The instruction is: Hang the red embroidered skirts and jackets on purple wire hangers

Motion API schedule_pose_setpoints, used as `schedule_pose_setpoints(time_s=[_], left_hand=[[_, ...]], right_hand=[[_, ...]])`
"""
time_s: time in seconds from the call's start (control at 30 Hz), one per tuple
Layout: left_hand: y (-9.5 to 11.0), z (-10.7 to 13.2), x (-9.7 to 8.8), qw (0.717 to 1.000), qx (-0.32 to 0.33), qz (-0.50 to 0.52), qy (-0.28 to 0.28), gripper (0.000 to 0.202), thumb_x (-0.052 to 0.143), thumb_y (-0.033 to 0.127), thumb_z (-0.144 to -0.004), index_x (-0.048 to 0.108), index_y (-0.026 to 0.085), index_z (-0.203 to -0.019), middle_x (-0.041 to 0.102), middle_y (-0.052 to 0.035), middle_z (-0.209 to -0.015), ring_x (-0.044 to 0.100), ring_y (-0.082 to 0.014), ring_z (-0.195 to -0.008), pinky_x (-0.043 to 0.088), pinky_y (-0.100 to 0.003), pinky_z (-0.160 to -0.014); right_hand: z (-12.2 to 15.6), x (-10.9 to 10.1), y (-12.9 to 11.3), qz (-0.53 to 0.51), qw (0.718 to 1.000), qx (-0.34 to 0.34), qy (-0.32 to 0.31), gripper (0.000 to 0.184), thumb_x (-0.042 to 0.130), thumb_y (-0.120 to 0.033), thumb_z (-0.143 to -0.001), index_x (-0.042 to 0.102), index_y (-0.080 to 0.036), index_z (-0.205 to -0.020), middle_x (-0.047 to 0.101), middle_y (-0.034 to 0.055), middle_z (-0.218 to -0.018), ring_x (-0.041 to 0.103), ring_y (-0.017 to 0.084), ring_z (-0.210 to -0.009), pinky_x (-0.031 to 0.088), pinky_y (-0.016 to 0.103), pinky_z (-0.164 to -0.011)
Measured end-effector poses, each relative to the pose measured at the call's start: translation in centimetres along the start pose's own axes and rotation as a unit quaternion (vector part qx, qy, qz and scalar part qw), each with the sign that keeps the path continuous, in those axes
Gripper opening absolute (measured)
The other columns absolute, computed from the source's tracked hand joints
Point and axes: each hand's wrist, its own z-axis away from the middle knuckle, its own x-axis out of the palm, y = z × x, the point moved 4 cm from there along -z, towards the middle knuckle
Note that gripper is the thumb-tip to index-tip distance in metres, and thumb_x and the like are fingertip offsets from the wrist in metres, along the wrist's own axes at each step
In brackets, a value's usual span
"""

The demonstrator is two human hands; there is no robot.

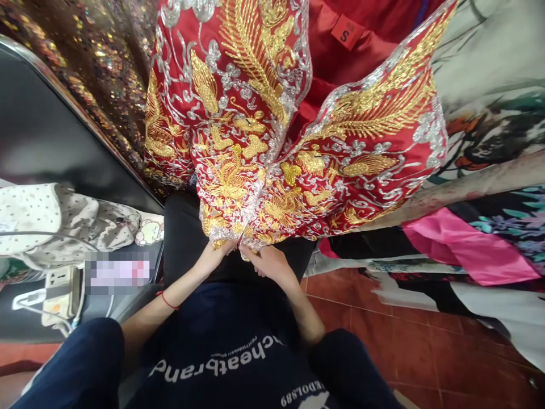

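A red jacket [264, 142] with dense gold and silver embroidery and beading hangs down in front of me, its neckline spread apart. Inside the collar shows a red size label [347, 32] marked "S". At the bottom of the front seam, my left hand [216, 257] pinches the hem on the left side. Just to its right, my right hand [269, 262] grips the other hem edge with fingers curled. Both hands are close together over my lap; the fingertips are partly hidden by the cloth.
At left stand a black panel [63, 119], a spotted cloth bag [85, 218] and a power strip [62, 289] with cables. Sequined fabric [102, 74] hangs behind. On the right are a painted pale cloth [485, 113], a pink satin piece [468, 244] and red floor tiles [383, 341].
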Motion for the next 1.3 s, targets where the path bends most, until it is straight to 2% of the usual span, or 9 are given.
schedule_pose_setpoints(time_s=[0.07, 0.13, 0.3, 0.43, 0.53, 0.67, 0.77, 1.13, 1.3], left_hand=[[0.0, -0.1, -0.4, 0.998, -0.022, 0.047, 0.040, 0.051, 0.090, 0.047, -0.061, 0.073, 0.017, -0.098, 0.075, -0.0035, -0.099, 0.065, -0.0164, -0.088, 0.051, -0.027, -0.082], [0.1, -0.2, -0.5, 0.995, -0.039, 0.077, 0.058, 0.061, 0.093, 0.044, -0.056, 0.072, 0.017, -0.107, 0.075, -0.0050, -0.113, 0.067, -0.0177, -0.100, 0.051, -0.028, -0.093], [1.2, 0.2, -0.2, 0.992, -0.070, 0.097, 0.029, 0.060, 0.094, 0.041, -0.054, 0.072, 0.014, -0.104, 0.076, -0.0082, -0.106, 0.069, -0.0189, -0.089, 0.057, -0.031, -0.079], [1.9, 0.7, 0.1, 0.993, -0.071, 0.094, 0.025, 0.061, 0.094, 0.037, -0.054, 0.071, 0.012, -0.105, 0.076, -0.0092, -0.106, 0.069, -0.0186, -0.087, 0.057, -0.028, -0.070], [1.9, 0.9, 0.2, 0.992, -0.077, 0.094, 0.030, 0.062, 0.094, 0.036, -0.054, 0.071, 0.011, -0.106, 0.076, -0.0089, -0.105, 0.069, -0.0174, -0.086, 0.057, -0.026, -0.070], [1.4, 0.7, 0.1, 0.993, -0.084, 0.086, 0.020, 0.061, 0.092, 0.037, -0.058, 0.071, 0.012, -0.109, 0.076, -0.0077, -0.106, 0.069, -0.0162, -0.086, 0.057, -0.024, -0.071], [1.1, 0.5, 0.1, 0.994, -0.077, 0.074, 0.007, 0.060, 0.092, 0.038, -0.059, 0.071, 0.012, -0.109, 0.077, -0.0073, -0.104, 0.069, -0.0159, -0.086, 0.057, -0.024, -0.072], [1.9, 0.7, 0.1, 0.997, -0.055, 0.044, 0.034, 0.049, 0.091, 0.036, -0.052, 0.071, 0.010, -0.089, 0.075, -0.0063, -0.084, 0.066, -0.0148, -0.070, 0.055, -0.026, -0.063], [1.9, 0.6, -0.1, 0.998, -0.022, 0.040, 0.052, 0.052, 0.090, 0.038, -0.054, 0.072, 0.012, -0.096, 0.076, -0.0068, -0.092, 0.068, -0.0172, -0.079, 0.056, -0.028, -0.069]], right_hand=[[0.5, -0.4, -0.3, 0.087, 0.995, -0.016, 0.051, 0.066, 0.072, -0.063, -0.079, 0.045, -0.023, -0.034, 0.043, -0.0007, -0.033, 0.042, 0.011, -0.039, 0.031, 0.031, -0.057], [0.9, -0.3, -1.2, 0.105, 0.989, -0.064, 0.087, 0.062, 0.071, -0.055, -0.082, 0.046, -0.023, -0.036, 0.044, 0.0001, -0.037, 0.044, 0.013, -0.045, 0.030, 0.031, -0.060], [1.6, 0.2, -3.9, 0.128, 0.954, -0.234, 0.136, 0.011, 0.065, -0.032, -0.089, 0.070, -0.025, -0.084, 0.070, 0.0037, -0.080, 0.058, 0.018, -0.071, 0.040, 0.031, -0.074], [1.6, 0.0, -4.7, 0.169, 0.924, -0.293, 0.181, 0.017, 0.058, -0.030, -0.095, 0.069, -0.024, -0.106, 0.071, 0.0084, -0.099, 0.063, 0.022, -0.086, 0.043, 0.036, -0.086], [1.6, 0.1, -4.7, 0.224, 0.888, -0.345, 0.202, 0.019, 0.054, -0.029, -0.098, 0.068, -0.022, -0.108, 0.072, 0.0085, -0.099, 0.065, 0.021, -0.085, 0.045, 0.035, -0.084], [1.8, 0.4, -4.6, 0.311, 0.813, -0.429, 0.241, 0.018, 0.049, -0.017, -0.099, 0.068, -0.017, -0.100, 0.071, 0.0053, -0.088, 0.065, 0.016, -0.076, 0.046, 0.031, -0.077], [1.9, 0.5, -4.6, 0.350, 0.775, -0.452, 0.269, 0.018, 0.050, -0.014, -0.099, 0.067, -0.016, -0.095, 0.069, 0.0033, -0.083, 0.063, 0.014, -0.072, 0.045, 0.031, -0.073], [2.0, 0.5, -4.8, 0.285, 0.773, -0.451, 0.343, 0.017, 0.055, -0.017, -0.096, 0.063, -0.020, -0.081, 0.070, 0.0000, -0.075, 0.061, 0.011, -0.064, 0.039, 0.029, -0.068], [0.9, 0.2, -4.4, 0.197, 0.834, -0.409, 0.313, 0.016, 0.056, -0.018, -0.095, 0.061, -0.021, -0.079, 0.067, -0.0018, -0.071, 0.060, 0.011, -0.063, 0.040, 0.028, -0.070]])
